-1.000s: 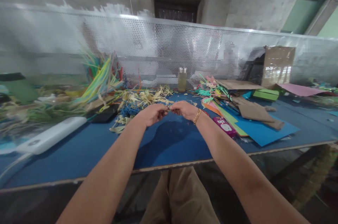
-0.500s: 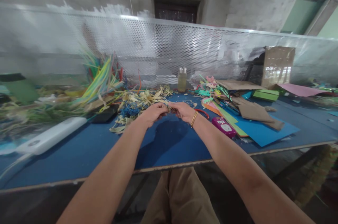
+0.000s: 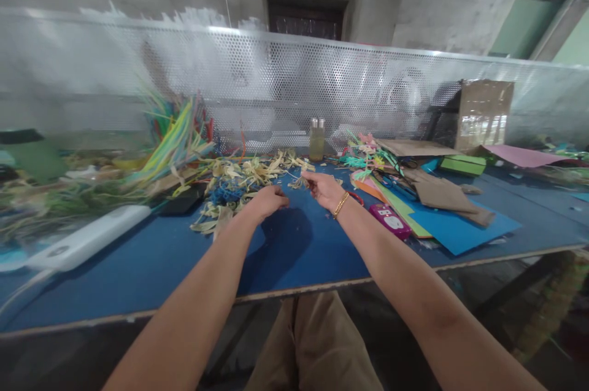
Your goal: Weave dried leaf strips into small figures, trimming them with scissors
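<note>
My left hand (image 3: 269,201) hovers low over the blue table (image 3: 294,256), fingers curled closed; I cannot make out anything in them. My right hand (image 3: 326,187), with a gold bracelet on its wrist, is a little farther out and pinches a pale straw-like piece (image 3: 301,181) at its fingertips. Just beyond both hands lies a heap of pale yellow straw strips (image 3: 251,171) mixed with a clump of blue strands (image 3: 224,192).
A small glass bottle (image 3: 317,139) stands by the perforated metal screen (image 3: 294,84). Coloured paper sheets (image 3: 460,228), a pink case (image 3: 391,220), brown paper and a cardboard box (image 3: 485,113) lie right. A white device (image 3: 87,236) and coloured strips (image 3: 177,133) lie left.
My hands were together, working one small piece. They have parted: the right moved out toward the straw heap with the piece, the left dropped slightly toward the table.
</note>
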Demonstrator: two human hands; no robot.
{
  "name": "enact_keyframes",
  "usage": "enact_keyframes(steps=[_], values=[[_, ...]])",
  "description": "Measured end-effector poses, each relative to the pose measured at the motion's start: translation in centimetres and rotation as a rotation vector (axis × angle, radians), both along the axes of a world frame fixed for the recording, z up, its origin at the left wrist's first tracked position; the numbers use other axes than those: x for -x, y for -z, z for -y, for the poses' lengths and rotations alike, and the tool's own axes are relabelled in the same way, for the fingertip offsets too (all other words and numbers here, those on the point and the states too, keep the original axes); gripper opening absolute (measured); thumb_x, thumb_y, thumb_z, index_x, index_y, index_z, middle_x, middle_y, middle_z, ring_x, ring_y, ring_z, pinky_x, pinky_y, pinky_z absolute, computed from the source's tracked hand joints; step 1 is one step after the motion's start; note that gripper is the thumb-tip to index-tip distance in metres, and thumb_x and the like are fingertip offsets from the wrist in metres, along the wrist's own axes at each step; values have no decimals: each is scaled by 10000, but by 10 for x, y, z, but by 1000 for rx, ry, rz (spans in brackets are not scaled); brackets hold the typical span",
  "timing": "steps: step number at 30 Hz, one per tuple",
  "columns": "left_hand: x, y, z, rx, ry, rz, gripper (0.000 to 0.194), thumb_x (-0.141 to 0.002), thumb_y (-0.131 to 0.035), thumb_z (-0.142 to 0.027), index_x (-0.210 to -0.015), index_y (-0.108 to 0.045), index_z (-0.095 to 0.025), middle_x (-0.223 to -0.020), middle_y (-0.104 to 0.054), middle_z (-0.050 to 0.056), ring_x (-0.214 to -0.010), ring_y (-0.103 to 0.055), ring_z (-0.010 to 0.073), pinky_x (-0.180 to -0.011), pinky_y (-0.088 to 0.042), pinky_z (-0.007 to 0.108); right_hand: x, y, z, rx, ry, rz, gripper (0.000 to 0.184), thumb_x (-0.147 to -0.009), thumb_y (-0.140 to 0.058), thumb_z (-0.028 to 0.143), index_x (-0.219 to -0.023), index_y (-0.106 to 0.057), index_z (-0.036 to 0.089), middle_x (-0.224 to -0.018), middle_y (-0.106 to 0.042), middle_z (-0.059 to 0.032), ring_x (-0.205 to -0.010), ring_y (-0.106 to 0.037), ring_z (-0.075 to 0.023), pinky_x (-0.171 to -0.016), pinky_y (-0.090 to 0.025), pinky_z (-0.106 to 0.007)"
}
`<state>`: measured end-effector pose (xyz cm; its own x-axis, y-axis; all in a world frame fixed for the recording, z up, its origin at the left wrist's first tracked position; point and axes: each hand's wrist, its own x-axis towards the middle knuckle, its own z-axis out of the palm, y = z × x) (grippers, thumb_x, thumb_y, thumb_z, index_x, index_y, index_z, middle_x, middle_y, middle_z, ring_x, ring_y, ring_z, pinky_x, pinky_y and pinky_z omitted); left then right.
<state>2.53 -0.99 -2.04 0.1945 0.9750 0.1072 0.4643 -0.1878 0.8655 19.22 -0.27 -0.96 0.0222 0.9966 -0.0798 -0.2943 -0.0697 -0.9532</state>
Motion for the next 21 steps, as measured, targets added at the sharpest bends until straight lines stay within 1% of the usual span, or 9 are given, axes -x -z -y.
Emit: enact_keyframes(steps=[1,3,5,7,11,13,16,18,21], values=[[0,0,-1,-12,-28,34,85,-546,-645,-228,-577,-596,-166,-528,-564,13,-524,-487,146,-534,-323,264,0,0,0,-4,1,13,244,-547,-742,316,-635,-577,159,-541,-538,51,-522,-436,-72,-507,-238,-245],[0,-3,-1,-31,-60,140,197,-598,-656,-338,-681,-643,-160,-644,-627,38,-611,-534,164,-563,-339,264,0,2,-1,-20,2,47,253,-543,-741,327,-623,-567,161,-532,-529,52,-520,-426,-73,-508,-240,-246],[-2,-8,1,-36,-52,232,338,-642,-635,-468,-780,-680,-163,-781,-669,59,-716,-563,183,-595,-352,265,1,3,-1,-46,0,87,259,-540,-739,331,-603,-551,163,-516,-509,58,-512,-406,-71,-506,-237,-245],[-4,-11,5,-37,-18,267,416,-639,-635,-535,-823,-703,-169,-840,-682,61,-763,-565,189,-623,-362,269,4,3,1,-72,-14,115,261,-530,-738,328,-594,-545,164,-507,-493,63,-514,-393,-70,-509,-242,-241],[-8,-11,9,-57,53,241,395,-557,-724,-494,-764,-718,-158,-732,-670,31,-686,-541,160,-653,-370,275,13,2,8,-89,-37,85,268,-476,-756,303,-599,-565,159,-543,-539,48,-569,-445,-84,-549,-289,-239],[-9,-9,9,-54,62,221,368,-539,-740,-470,-722,-713,-152,-657,-641,11,-639,-520,145,-645,-368,274,15,2,10,-91,-24,40,264,-450,-764,272,-591,-574,153,-554,-556,40,-588,-464,-91,-565,-303,-245],[-10,-10,11,-36,42,157,343,-520,-746,-451,-679,-708,-149,-573,-596,-10,-594,-501,140,-618,-364,276,14,4,7,-107,38,1,253,-441,-767,253,-555,-564,151,-528,-542,43,-569,-455,-90,-553,-294,-252],[-11,-10,12,-21,45,120,307,-507,-752,-421,-655,-711,-156,-572,-605,-10,-600,-515,147,-630,-375,280,9,4,2,-96,100,5,253,-452,-768,265,-557,-565,155,-524,-538,46,-560,-449,-90,-536,-275,-254],[-10,-9,12,18,119,81,216,-499,-757,-346,-623,-720,-173,-610,-648,3,-629,-549,161,-666,-393,286,2,3,-4,-53,164,0,253,-474,-765,291,-589,-578,164,-546,-551,48,-558,-447,-88,-519,-246,-251]])
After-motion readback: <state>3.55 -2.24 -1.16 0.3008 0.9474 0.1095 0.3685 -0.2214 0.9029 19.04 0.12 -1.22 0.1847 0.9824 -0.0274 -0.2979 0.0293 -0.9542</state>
